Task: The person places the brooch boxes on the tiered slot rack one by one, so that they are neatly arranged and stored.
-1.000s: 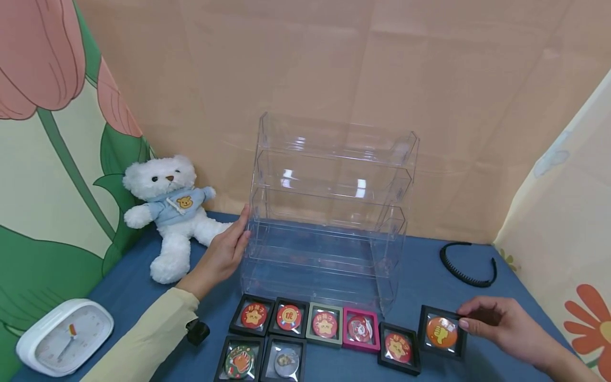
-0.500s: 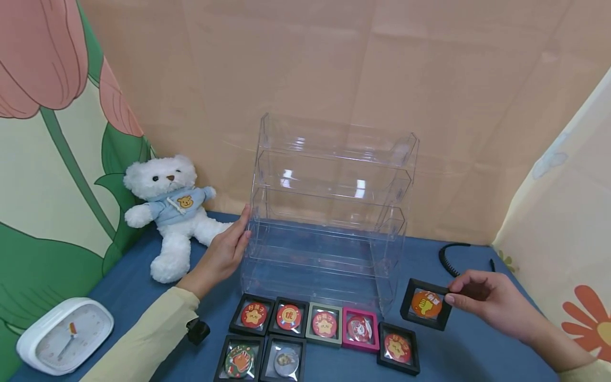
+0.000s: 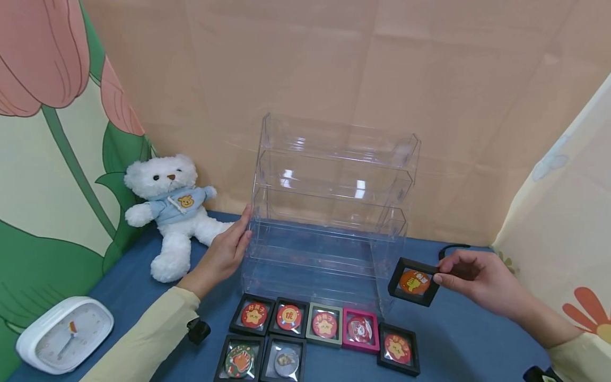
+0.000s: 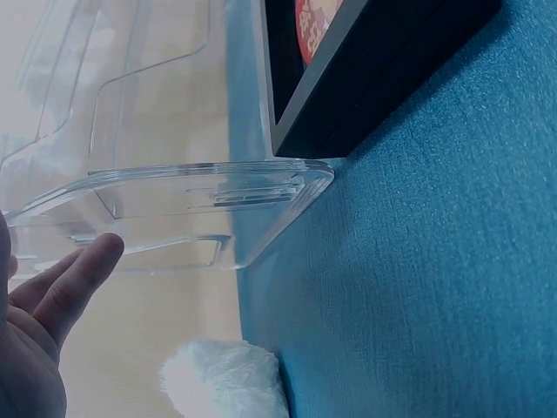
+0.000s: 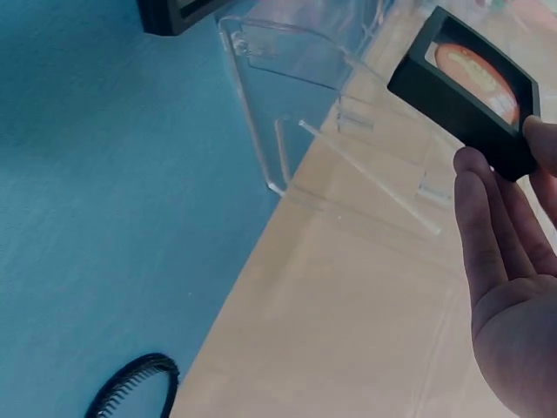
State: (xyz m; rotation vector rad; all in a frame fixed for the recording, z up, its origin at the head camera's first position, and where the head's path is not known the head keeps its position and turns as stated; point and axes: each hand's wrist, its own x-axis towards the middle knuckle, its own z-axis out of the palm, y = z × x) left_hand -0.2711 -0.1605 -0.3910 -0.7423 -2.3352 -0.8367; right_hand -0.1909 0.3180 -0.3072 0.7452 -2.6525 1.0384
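Note:
My right hand [image 3: 477,281] pinches a black square display frame [image 3: 414,282] by its right edge, thumb in front and fingers behind. An orange round badge with a yellow thumbs-up shows inside it. In the right wrist view the frame [image 5: 470,91] is held up off the blue cloth, tilted. Beside the clear acrylic tiered rack [image 3: 329,207], my left hand [image 3: 221,257] rests against its left side with fingers fairly straight. The left wrist view shows those fingers [image 4: 83,270] at the rack's side panel [image 4: 174,196].
Several framed badges lie before the rack, among them a pink frame [image 3: 360,330], a green one [image 3: 324,323] and a black one [image 3: 399,349]. A white teddy bear [image 3: 174,212] sits at left, near a white clock [image 3: 64,337]. A black headband [image 5: 130,383] lies at right.
My right hand has lifted the black frame from the right of the row and carried it up and left, toward the rack's right side. My left hand stays put.

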